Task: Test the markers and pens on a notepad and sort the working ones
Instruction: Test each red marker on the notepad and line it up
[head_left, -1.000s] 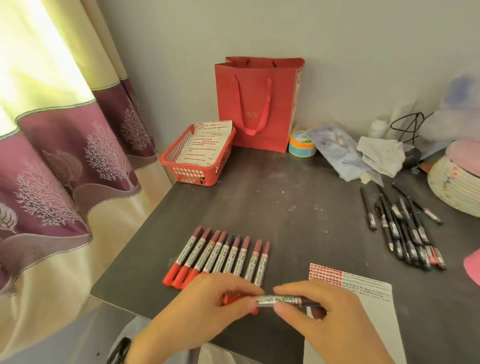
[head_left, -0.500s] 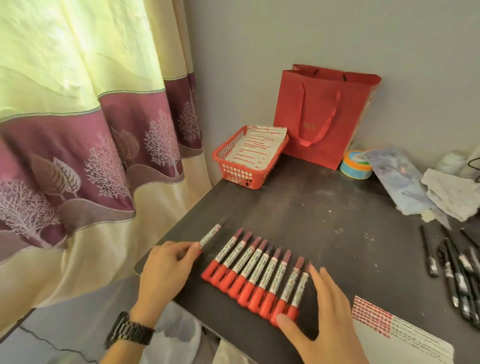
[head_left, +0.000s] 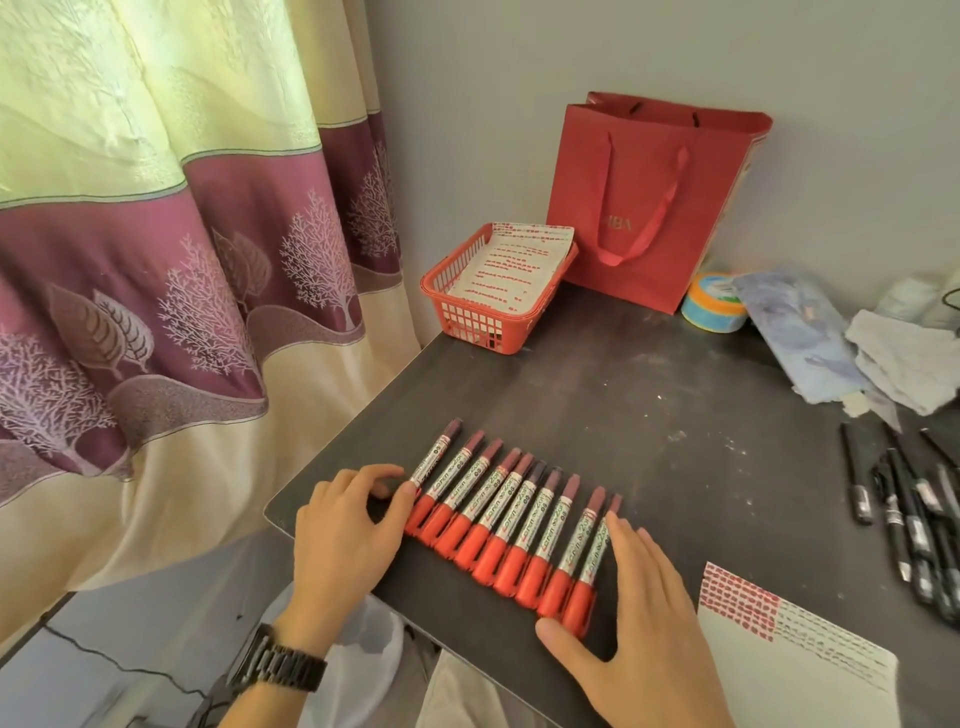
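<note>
Sorting step: my left hand (head_left: 348, 525) and right hand (head_left: 634, 623), fingers released and flat, press the row of red plastic markers (head_left: 509, 525) together near the front-left edge of the dark bench (head_left: 649, 415). Next, I reckon, comes testing the slim black pens (head_left: 909, 519) at the right edge.

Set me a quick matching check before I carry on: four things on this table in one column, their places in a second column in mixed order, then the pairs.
Things
1. row of red markers
2. black pens
3. red basket
4. roll of tape

Places
A. back left corner of the table, with a marked sheet inside
B. right edge of the view, in a loose bunch
C. beside the red paper bag, on its right
D. between the left hand and the right hand

Pairs: 1-D, 2-B, 3-A, 4-C
</note>
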